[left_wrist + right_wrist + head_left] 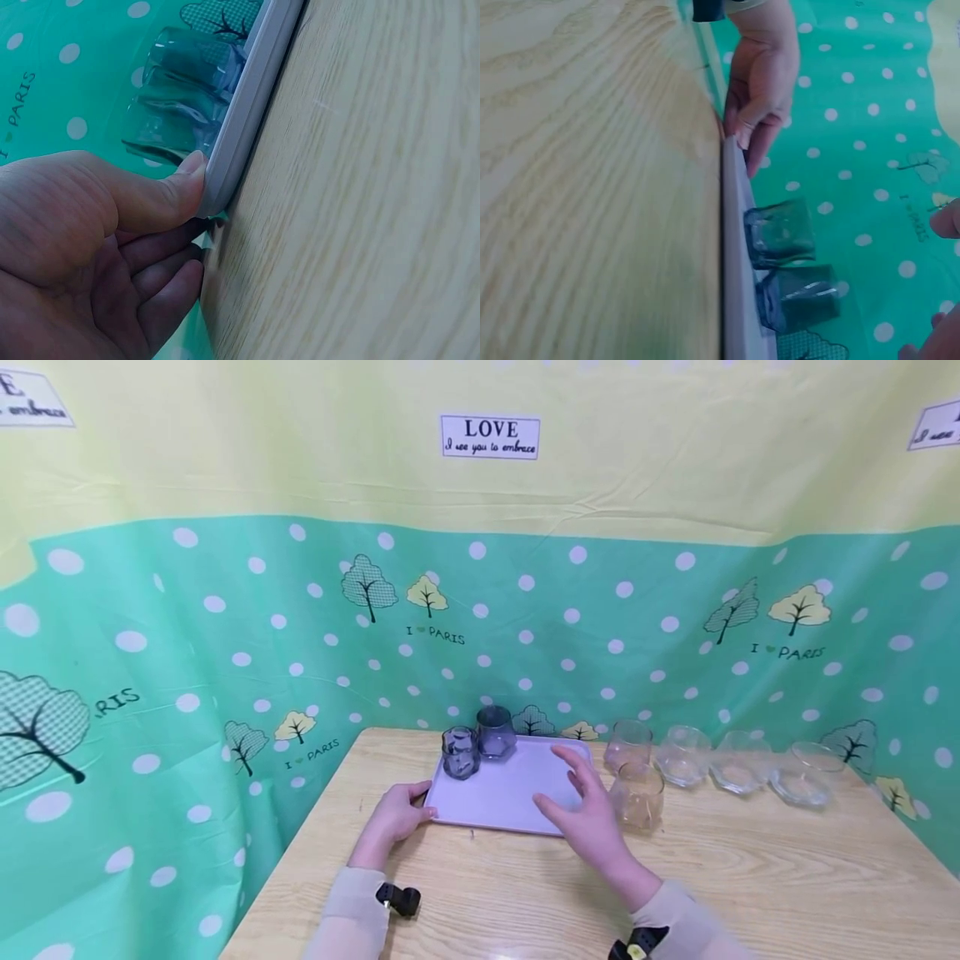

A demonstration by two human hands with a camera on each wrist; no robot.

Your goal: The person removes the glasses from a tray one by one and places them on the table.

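A lavender tray (504, 793) lies on the wooden table (750, 868). Two grey-blue glasses (460, 752) (496, 732) stand at its far left corner. My left hand (418, 807) grips the tray's near left corner, thumb (187, 176) on the rim (251, 97) and fingers beside it. My right hand (576, 787) hovers over the tray's right side, fingers spread, holding nothing. Just right of it stands a clear amber glass (638, 793). The right wrist view shows the tray edge-on (732, 247), both grey glasses (780, 234) and the left hand (761, 82).
Behind the amber glass is another tinted glass (628, 743), and a row of clear glasses (684, 756) (738, 762) (806, 772) runs to the right along the back edge. A green dotted cloth (225, 635) walls the table behind and on the left.
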